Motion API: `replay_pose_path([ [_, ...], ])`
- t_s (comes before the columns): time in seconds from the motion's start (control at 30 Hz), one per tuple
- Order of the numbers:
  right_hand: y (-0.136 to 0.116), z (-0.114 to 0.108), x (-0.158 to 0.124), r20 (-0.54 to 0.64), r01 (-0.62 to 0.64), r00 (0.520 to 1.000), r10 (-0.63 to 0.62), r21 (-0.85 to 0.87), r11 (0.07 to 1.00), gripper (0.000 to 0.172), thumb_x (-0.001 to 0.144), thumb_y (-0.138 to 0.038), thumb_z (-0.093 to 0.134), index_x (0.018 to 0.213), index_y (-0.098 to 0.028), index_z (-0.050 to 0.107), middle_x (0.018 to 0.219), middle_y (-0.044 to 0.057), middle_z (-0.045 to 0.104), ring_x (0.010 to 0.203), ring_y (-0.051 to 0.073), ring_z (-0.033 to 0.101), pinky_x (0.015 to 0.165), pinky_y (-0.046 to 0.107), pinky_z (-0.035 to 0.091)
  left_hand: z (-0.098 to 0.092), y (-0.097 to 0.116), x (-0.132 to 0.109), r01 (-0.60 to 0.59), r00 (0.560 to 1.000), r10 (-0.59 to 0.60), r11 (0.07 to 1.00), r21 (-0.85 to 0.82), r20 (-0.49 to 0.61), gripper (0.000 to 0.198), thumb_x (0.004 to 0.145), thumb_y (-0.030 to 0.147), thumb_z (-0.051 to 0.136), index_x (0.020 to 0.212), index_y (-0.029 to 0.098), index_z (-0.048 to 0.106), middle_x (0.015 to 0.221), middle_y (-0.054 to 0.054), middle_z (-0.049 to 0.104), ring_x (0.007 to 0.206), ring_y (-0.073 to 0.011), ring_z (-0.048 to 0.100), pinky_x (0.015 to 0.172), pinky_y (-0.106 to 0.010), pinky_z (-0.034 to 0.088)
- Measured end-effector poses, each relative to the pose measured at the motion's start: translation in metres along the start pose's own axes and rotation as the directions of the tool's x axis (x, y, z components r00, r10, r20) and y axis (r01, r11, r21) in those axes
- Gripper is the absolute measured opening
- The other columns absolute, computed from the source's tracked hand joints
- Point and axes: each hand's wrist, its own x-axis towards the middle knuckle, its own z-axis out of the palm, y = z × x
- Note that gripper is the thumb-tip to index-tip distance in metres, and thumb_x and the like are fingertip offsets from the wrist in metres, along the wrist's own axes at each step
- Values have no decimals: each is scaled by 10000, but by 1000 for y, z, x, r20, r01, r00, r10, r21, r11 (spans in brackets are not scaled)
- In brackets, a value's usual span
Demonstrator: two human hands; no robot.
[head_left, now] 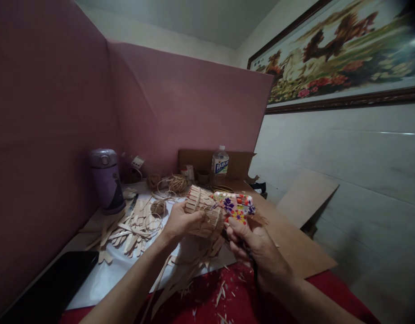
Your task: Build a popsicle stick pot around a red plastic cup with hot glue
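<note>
Left hand [180, 221] is gripping the stick basket [203, 211], holding it above the table [291, 243] and tilting it so its wall faces the tool. Right hand [259, 254] is clamping the glue gun [236, 206], with the nozzle pointing at that wall; contact cannot be confirmed. Loose sticks [133, 227] and twine [176, 183] are lying within left reach. A bottle [220, 164] is standing behind.

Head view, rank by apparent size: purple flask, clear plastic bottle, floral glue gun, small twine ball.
1. Purple cylindrical flask
2. Flower-patterned glue gun in the right hand; nearer the camera, so unsure
3. Clear plastic bottle, farther back
4. Small brown twine ball
</note>
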Motion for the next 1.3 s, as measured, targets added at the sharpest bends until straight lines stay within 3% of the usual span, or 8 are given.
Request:
replay_pose_path([
  [0.1, -6, -18, 9, -148, 115, 980, -133, -123, 986, 441, 748, -594, 626, 678, -201, 437, 513, -77, 390, 388, 43, 286, 356, 178, 224, -3, -1, 1, 4, 1000, -4, 1000, -7, -3, 200, 455, 191, 782, 614, 131, 677, 579, -11, 683, 528, -135, 591, 575, -250, 480],
  [0.17, -8, -39, 19, -244, 162, 932, -267, -377, 912, 437, 761, -623, 583, 709, -208, 454, 537, -55, 423, 422, 81, 350, 399, 213, 274, -5, -3, 2, 7, 1000, -7, 1000, -4, -9, 210, 470, 207, 788, 635, 128, 685, 595, -17, 691, 534, -137, 596, 573, -248, 477],
  [0.27, -6, -79, 37, -221, 28, 899, -378, -832, 553, 345, 818, -553, 540, 818, -208, 542, 664, 19, 570, 588, 172, 524, 542, 269, 349, -9, -6, 5, 14, 1000, -14, 1000, 14, -25, 240, 480, 220, 793, 677, 121, 698, 622, -33, 704, 548, -153, 614, 578, -261, 480],
  [0.37, 3, -111, 55, -166, -127, 921, -352, -983, 132, 336, 945, -416, 325, 1006, -190, 565, 944, 118, 649, 825, 251, 603, 662, 313, 360, -12, -9, 8, 27, 998, -26, 999, 19, -57, 263, 464, 240, 805, 666, 116, 689, 610, -39, 699, 544, -162, 618, 566, -266, 480],
  [0.53, 13, -133, 75, -99, -147, 957, -273, -976, -163, 367, 968, -366, 296, 1076, -142, 566, 1029, 161, 630, 885, 258, 612, 676, 310, 340, -14, -11, 10, 36, 995, -35, 999, 5, -91, 317, 462, 262, 812, 723, 118, 704, 652, -45, 717, 548, -165, 629, 568, -276, 498],
  [0.83, 16, -120, 77, -40, -125, 945, -324, -962, -245, 294, 935, -314, 435, 1049, -125, 629, 1050, 175, 616, 996, 298, 546, 770, 357, 349, -15, -12, 11, 51, 994, -51, 999, 1, -100, 301, 462, 226, 806, 726, 121, 704, 646, -39, 715, 556, -160, 634, 566, -268, 504],
  [1.07, 2, -36, 52, 375, 501, 711, -594, -864, 55, 154, 902, -201, 476, 863, -183, 624, 916, 78, 614, 910, 218, 524, 818, 334, 390, -15, -11, 10, 61, 994, -60, 998, 6, -92, 340, 471, 241, 811, 771, 116, 710, 694, -50, 724, 585, -164, 639, 588, -276, 509],
  [1.3, -5, -4, 62, 513, 645, 572, -640, -763, -36, 200, 873, -151, 511, 1021, -206, 633, 1045, 81, 595, 995, 242, 482, 861, 387, 379, -17, -12, 10, 35, 998, -33, 999, 35, -48, 294, 494, 259, 815, 729, 122, 705, 627, -8, 683, 544, -122, 589, 552, -233, 465],
])
